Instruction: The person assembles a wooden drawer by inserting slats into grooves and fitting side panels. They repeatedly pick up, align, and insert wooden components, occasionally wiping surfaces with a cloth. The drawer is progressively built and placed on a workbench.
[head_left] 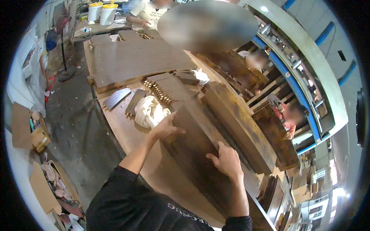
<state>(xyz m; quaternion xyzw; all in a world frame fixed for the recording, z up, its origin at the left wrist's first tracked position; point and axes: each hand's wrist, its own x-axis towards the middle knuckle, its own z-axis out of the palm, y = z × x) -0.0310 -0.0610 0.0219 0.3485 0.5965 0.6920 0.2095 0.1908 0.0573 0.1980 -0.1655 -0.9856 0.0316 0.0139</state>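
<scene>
A light (340, 192) glares at lower right. Edges curve toward black corners (5, 223) — a blurred oval (208, 25) covers top centre.

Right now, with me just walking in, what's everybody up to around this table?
A person wearing black has both bare hands, the left hand and the right hand, on a long dark brown panel; whether they grip it is hard to tell. A crumpled white cloth lies near the left hand. Brown pieces with brass-coloured pegs lie farther up the table. Another person is beyond its far end.
</scene>
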